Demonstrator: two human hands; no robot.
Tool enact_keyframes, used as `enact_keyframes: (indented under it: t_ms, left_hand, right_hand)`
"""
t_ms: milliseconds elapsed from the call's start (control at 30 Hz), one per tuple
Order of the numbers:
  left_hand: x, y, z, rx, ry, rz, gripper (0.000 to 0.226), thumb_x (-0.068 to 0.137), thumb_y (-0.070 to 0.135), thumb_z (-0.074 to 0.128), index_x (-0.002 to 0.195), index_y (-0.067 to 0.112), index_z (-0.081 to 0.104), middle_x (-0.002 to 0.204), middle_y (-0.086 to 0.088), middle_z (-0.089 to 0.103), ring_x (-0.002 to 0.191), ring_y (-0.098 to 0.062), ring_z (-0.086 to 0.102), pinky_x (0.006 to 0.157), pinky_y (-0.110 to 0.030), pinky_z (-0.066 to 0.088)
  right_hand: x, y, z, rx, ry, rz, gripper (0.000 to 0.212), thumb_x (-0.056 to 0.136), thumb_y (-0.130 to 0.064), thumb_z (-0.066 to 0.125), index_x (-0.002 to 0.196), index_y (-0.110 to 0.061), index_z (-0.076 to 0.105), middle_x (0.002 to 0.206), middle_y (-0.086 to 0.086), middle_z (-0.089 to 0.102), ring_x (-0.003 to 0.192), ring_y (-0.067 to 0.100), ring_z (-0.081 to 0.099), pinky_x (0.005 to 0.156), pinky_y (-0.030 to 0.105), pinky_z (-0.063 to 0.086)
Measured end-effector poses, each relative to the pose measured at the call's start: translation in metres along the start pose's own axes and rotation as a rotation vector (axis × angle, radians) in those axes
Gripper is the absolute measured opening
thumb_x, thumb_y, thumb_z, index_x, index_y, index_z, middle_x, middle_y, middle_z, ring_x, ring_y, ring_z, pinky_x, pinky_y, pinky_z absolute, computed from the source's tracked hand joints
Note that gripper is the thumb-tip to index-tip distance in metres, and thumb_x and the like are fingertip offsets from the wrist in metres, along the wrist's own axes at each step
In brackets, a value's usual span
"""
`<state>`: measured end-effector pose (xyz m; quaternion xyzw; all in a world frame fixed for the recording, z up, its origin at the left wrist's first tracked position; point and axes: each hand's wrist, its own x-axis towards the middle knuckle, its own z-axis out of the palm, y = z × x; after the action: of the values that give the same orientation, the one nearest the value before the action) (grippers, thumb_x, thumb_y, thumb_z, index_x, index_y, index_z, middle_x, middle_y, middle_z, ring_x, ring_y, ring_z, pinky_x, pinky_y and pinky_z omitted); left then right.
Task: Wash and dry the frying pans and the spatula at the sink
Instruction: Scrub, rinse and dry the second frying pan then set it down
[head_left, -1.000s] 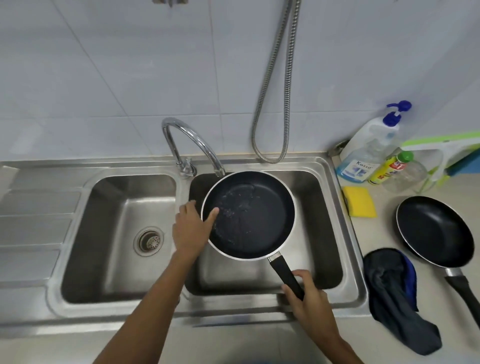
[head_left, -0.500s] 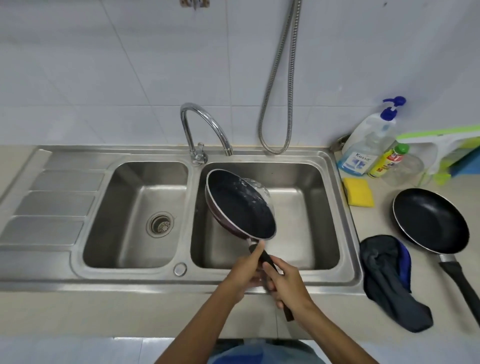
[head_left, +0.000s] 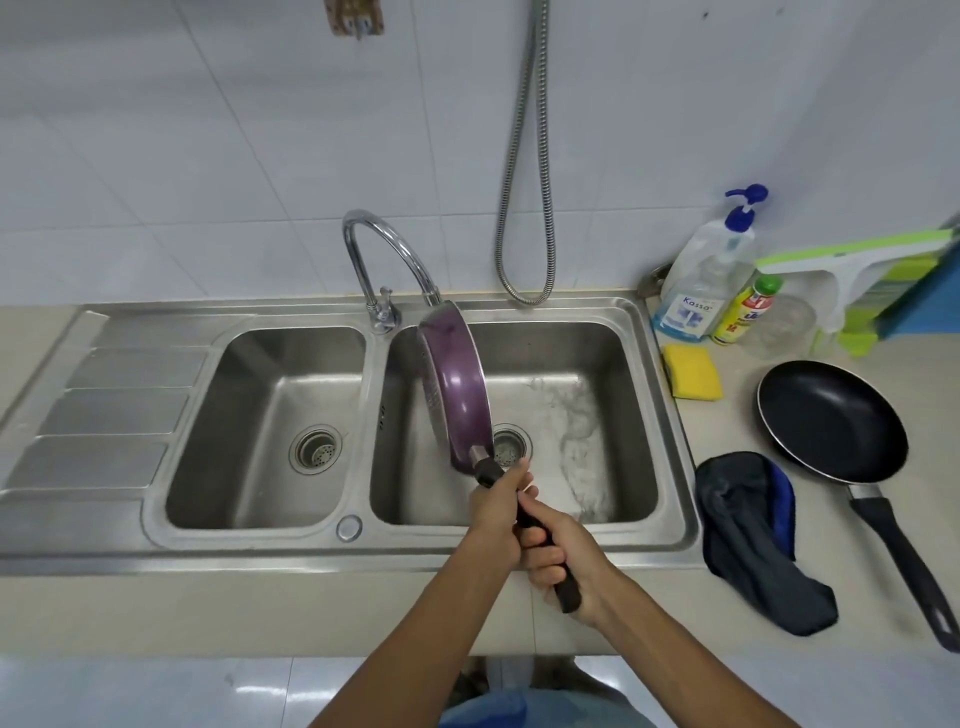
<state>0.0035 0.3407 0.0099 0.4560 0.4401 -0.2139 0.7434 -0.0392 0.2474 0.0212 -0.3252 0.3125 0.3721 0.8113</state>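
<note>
A person stands at a steel double sink (head_left: 249, 552) set in a beige surface (head_left: 260, 613). Both bare hands hold one frying pan by its black handle (head_left: 569, 593). The left grip (head_left: 494, 512) is curled round the handle just below the pan. The right grip (head_left: 565, 552) is wrapped round the handle behind it, near the end. The purple pan (head_left: 460, 384) stands almost on edge over the right basin (head_left: 613, 364), its purple underside facing right and its top rim just under the curved tap (head_left: 388, 248). On the surface to the right lies a second frying pan (head_left: 831, 415), black inside, handle toward the viewer. A dark cloth (head_left: 748, 535) lies crumpled between it and the sink. A yellow sponge (head_left: 693, 371) sits behind, near a pump bottle (head_left: 701, 280).
</note>
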Motion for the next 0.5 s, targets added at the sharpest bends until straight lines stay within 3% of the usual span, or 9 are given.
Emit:
enact_keyframes:
  t_ms: [133, 333, 500]
  left_hand:
    - [-0.005, -0.010, 0.010, 0.002, 0.054, 0.015, 0.016, 0.090, 0.015, 0.077, 0.086, 0.004, 0.066, 0.081, -0.004, 0.068, 0.072, -0.014, 0.065, 0.072, -0.032, 0.057]
    - [-0.005, -0.019, 0.020, 0.013, 0.089, 0.017, 0.016, 0.090, 0.013, 0.076, 0.084, 0.004, 0.065, 0.080, -0.005, 0.067, 0.072, -0.016, 0.065, 0.065, -0.030, 0.055]
    - [-0.003, -0.019, 0.023, 0.022, 0.017, -0.048, 0.017, 0.088, 0.020, 0.079, 0.088, 0.006, 0.071, 0.085, -0.002, 0.072, 0.081, -0.016, 0.070, 0.074, -0.033, 0.059]
  right_hand:
    - [-0.008, -0.002, -0.011, 0.044, -0.036, 0.046, 0.027, 0.091, -0.038, 0.068, 0.077, -0.018, 0.056, 0.059, -0.005, 0.038, 0.032, 0.002, 0.032, 0.026, 0.014, 0.023]
    - [-0.012, -0.007, -0.024, 0.038, -0.048, 0.070, 0.033, 0.090, -0.040, 0.068, 0.071, -0.016, 0.054, 0.054, -0.005, 0.040, 0.031, 0.003, 0.034, 0.026, 0.015, 0.025]
    - [-0.012, -0.012, -0.025, -0.074, 0.018, -0.013, 0.025, 0.095, -0.038, 0.067, 0.086, -0.018, 0.056, 0.061, -0.001, 0.041, 0.036, 0.004, 0.031, 0.028, 0.016, 0.024]
